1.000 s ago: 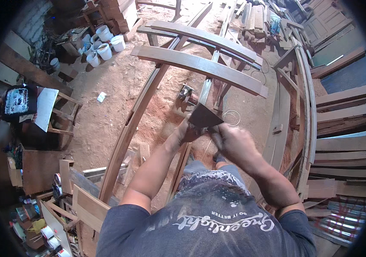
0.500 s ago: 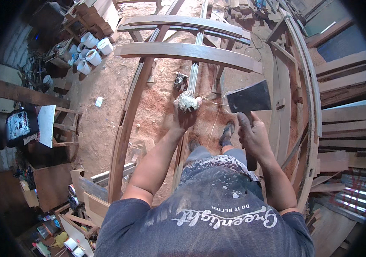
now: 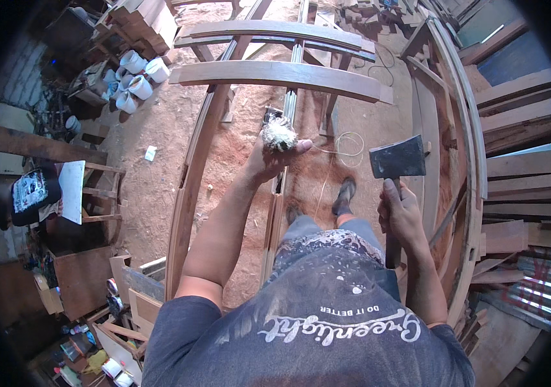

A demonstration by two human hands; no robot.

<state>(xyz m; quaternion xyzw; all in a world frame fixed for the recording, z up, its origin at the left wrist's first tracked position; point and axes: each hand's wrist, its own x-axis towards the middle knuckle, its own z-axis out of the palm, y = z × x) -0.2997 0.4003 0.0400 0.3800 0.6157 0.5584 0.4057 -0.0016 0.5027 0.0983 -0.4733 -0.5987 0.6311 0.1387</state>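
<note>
Head view: a pale fibrous wad [image 3: 279,133] is cupped in the left hand [image 3: 267,160], a dark broad-headed tool [image 3: 397,159] gripped in the right hand [image 3: 402,213]; through slackened hold, either could be dropped.

1. Dark grey, paint-flecked cloth T-shirt [image 3: 314,358]: large white script lettering [image 3: 343,327] runs across it, legible though upside down in this view.
2. Same shirt, nearer the hem: a smaller line of pale capitals [image 3: 351,309], also upside down.
3. Black, rounded item [image 3: 50,183] at far left: whitish panel [image 3: 28,191], its dark print unreadable.
</note>
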